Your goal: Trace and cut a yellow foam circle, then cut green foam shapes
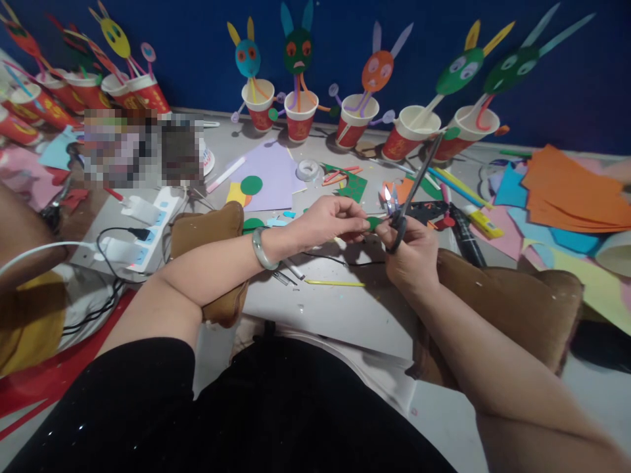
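Observation:
My left hand [338, 220], with a jade-coloured bangle at the wrist, pinches the edge of a small green paper piece [373, 224] between thumb and fingers. Closed around black-handled scissors [417, 176] is my right hand [411, 253], just right of the paper. A long dark blade points up and away, and a shiny pointed metal tip [391, 197] shows beside it. Whether the right fingers also touch the green piece, I cannot tell. Beyond the hands lie a green paper sheet with cut-outs [355, 186] and orange scraps [405, 189].
Red paper cups [302, 121] with paper rabbit heads line the blue wall. A tape roll [308, 171] rests by purple paper [273, 177]. Orange sheets [574, 190] and a black marker [467, 236] lie right. A power strip [165, 210] with cables is left. Brown cushions [513, 309] support both forearms.

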`<state>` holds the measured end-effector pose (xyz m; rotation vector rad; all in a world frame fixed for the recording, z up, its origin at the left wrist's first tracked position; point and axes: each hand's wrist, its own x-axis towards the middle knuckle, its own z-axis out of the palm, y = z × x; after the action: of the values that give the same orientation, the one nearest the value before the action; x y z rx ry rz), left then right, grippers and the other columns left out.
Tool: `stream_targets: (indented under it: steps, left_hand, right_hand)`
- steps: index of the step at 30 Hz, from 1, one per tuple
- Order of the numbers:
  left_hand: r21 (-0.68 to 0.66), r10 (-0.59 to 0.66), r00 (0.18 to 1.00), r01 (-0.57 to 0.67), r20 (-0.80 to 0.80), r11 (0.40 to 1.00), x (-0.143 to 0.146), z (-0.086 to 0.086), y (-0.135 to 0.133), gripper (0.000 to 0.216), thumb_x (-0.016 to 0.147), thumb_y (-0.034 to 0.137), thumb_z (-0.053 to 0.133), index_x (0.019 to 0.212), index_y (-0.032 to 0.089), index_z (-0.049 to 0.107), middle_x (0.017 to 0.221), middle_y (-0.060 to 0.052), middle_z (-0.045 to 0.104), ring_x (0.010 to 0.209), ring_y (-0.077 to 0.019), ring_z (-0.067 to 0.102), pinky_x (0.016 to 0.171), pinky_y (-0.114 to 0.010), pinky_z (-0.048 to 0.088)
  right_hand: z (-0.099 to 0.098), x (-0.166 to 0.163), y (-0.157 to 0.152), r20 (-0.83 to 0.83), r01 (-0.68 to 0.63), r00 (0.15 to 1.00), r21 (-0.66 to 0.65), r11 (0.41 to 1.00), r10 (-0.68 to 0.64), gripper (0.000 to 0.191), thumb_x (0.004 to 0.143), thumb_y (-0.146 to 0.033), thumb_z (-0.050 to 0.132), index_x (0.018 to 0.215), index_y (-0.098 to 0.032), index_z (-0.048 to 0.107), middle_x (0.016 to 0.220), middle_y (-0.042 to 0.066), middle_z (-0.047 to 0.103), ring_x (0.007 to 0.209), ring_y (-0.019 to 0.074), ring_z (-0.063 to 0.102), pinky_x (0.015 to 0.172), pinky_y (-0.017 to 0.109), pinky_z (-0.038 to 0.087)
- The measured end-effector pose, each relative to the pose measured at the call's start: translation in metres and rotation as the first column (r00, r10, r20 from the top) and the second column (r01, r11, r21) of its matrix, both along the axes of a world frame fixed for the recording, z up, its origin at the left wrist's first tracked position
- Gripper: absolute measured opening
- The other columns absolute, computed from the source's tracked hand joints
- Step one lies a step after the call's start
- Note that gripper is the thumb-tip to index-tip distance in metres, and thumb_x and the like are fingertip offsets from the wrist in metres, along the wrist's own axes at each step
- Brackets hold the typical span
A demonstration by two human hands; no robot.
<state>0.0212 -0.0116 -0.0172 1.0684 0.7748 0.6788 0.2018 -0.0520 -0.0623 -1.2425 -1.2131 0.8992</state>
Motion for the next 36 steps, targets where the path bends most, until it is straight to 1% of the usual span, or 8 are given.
stream_targets:
  steps: [3, 6, 10, 14, 21, 27, 33, 36]
  left_hand:
    - [-0.001, 0.07, 0.998, -0.07, 0.004, 0.998, -0.001, 0.005, 0.002, 0.022, 0.087, 0.017, 0.081, 0.079, 0.015, 0.06, 0.065, 0.005, 0.067, 0.063, -0.006, 0.067, 0.068, -0.021, 0.055]
    - [0.008, 0.126, 0.992, -0.126, -0.001, 0.992, -0.003, 0.013, 0.005, 0.016, 0.091, 0.011, 0.071, 0.08, 0.015, 0.061, 0.069, 0.003, 0.069, 0.066, -0.0068, 0.067, 0.075, -0.024, 0.056]
    - [-0.023, 0.157, 0.988, -0.157, -0.002, 0.987, -0.006, 0.022, 0.006, 0.02, 0.091, 0.008, 0.069, 0.074, 0.015, 0.06, 0.069, 0.003, 0.067, 0.068, -0.009, 0.068, 0.079, -0.027, 0.057]
    - [-0.011, 0.175, 0.983, -0.175, 0.057, 0.984, -0.007, 0.023, 0.004, 0.023, 0.09, 0.007, 0.069, 0.072, 0.015, 0.058, 0.069, 0.005, 0.063, 0.068, -0.0068, 0.065, 0.079, -0.026, 0.056]
    - [-0.014, 0.137, 0.985, -0.136, 0.106, 0.991, -0.009, 0.018, 0.003, 0.021, 0.085, 0.014, 0.078, 0.073, 0.015, 0.061, 0.07, 0.004, 0.065, 0.071, -0.0063, 0.062, 0.079, -0.025, 0.054]
    - [-0.025, 0.15, 0.978, -0.148, 0.144, 0.989, -0.009, 0.017, 0.001, 0.022, 0.081, 0.015, 0.081, 0.071, 0.014, 0.062, 0.069, 0.004, 0.065, 0.068, -0.0059, 0.061, 0.078, -0.026, 0.053]
    - [0.002, 0.137, 0.976, -0.14, 0.171, 0.99, -0.009, 0.011, 0.003, 0.031, 0.077, 0.026, 0.089, 0.073, 0.014, 0.061, 0.071, 0.004, 0.065, 0.07, -0.0064, 0.061, 0.077, -0.027, 0.052]
    - [-0.001, 0.139, 0.975, -0.141, 0.173, 0.99, -0.009, 0.011, 0.003, 0.032, 0.075, 0.027, 0.09, 0.073, 0.013, 0.062, 0.071, 0.004, 0.065, 0.07, -0.0066, 0.061, 0.077, -0.027, 0.052]
  right_hand:
    - [0.005, 0.001, -0.004, 0.095, -0.074, 0.993, 0.003, 0.997, 0.074, 0.039, 0.081, -0.059, 0.082, 0.077, -0.028, 0.06, 0.079, 0.002, 0.069, 0.077, 0.0231, 0.066, 0.075, 0.041, 0.057]
    - [0.012, 0.003, -0.008, 0.172, -0.176, 0.97, 0.004, 0.984, 0.173, 0.043, 0.081, -0.064, 0.08, 0.078, -0.028, 0.058, 0.086, 0.005, 0.072, 0.083, 0.0256, 0.068, 0.08, 0.043, 0.058]
    - [0.017, 0.003, -0.01, 0.257, -0.321, 0.914, -0.017, 0.947, 0.315, 0.051, 0.08, -0.075, 0.076, 0.079, -0.027, 0.058, 0.087, 0.006, 0.071, 0.081, 0.0252, 0.067, 0.077, 0.042, 0.058]
    - [0.013, 0.001, -0.01, 0.274, -0.402, 0.882, 0.011, 0.916, 0.384, 0.059, 0.082, -0.084, 0.069, 0.082, -0.025, 0.058, 0.089, 0.007, 0.072, 0.081, 0.0244, 0.066, 0.075, 0.04, 0.056]
    - [0.011, 0.0, -0.009, 0.315, -0.44, 0.855, 0.018, 0.898, 0.412, 0.065, 0.083, -0.09, 0.06, 0.08, -0.025, 0.058, 0.086, 0.007, 0.071, 0.078, 0.0242, 0.067, 0.073, 0.039, 0.054]
    - [0.012, -0.002, -0.009, 0.301, -0.451, 0.856, 0.038, 0.892, 0.42, 0.065, 0.084, -0.089, 0.062, 0.08, -0.024, 0.059, 0.084, 0.007, 0.071, 0.077, 0.0236, 0.066, 0.071, 0.038, 0.052]
    - [0.011, -0.001, -0.01, 0.282, -0.445, 0.861, 0.013, 0.896, 0.423, 0.067, 0.082, -0.09, 0.065, 0.078, -0.023, 0.059, 0.08, 0.006, 0.069, 0.076, 0.0225, 0.064, 0.071, 0.037, 0.049]
    - [0.013, -0.001, -0.01, 0.277, -0.444, 0.862, 0.008, 0.896, 0.425, 0.066, 0.082, -0.089, 0.066, 0.077, -0.023, 0.059, 0.079, 0.006, 0.069, 0.074, 0.0219, 0.062, 0.071, 0.037, 0.048]
